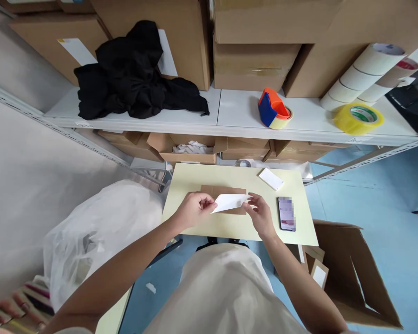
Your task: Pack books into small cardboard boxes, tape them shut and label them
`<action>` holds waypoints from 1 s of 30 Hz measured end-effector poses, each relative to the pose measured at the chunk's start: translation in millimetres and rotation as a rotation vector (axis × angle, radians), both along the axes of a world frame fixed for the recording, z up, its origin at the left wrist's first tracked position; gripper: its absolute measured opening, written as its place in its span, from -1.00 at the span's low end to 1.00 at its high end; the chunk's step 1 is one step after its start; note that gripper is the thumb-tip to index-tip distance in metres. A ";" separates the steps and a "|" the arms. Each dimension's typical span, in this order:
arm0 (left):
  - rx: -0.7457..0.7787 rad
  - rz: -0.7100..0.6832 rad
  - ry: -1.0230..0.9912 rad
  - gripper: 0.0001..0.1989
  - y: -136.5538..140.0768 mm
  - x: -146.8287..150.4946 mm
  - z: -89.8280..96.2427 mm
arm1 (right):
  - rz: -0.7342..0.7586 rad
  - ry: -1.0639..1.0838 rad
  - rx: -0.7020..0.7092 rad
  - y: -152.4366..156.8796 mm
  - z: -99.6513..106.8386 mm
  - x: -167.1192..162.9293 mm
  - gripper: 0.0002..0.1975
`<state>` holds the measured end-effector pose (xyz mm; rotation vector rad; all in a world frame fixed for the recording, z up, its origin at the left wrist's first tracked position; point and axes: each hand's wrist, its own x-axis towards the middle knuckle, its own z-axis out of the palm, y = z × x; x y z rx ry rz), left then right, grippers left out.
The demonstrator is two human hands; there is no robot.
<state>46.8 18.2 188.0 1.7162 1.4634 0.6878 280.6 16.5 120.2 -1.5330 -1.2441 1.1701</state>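
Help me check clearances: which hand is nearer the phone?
Right. The right hand is to the left of the phone, at the right end of the white paper; the left hand is farther left, at the paper's other end.

The long, pale yellow table (184,176) looks smooth; on it, flat, dull brown cardboard (223,189); over it, smooth, thin white paper (229,202).

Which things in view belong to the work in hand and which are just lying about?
In use:
white sheet, between left hand and right hand
brown cardboard beneath, probably

Apparently lying about:
phone
black cloth
tape dispenser
yellow tape roll
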 end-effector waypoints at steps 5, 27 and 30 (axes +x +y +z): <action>-0.157 0.077 -0.089 -0.78 -5.9 -4.3 -16.3 | 0.163 0.205 -0.118 7.4 -11.0 3.9 -0.67; -0.456 0.155 0.258 -0.84 50.8 -25.1 -117.3 | 0.159 -0.431 -0.161 46.0 -56.2 -16.0 -0.81; -0.419 0.109 0.363 -0.84 55.2 -24.5 -116.5 | 0.116 -0.501 -0.160 46.9 -55.2 -21.8 -0.65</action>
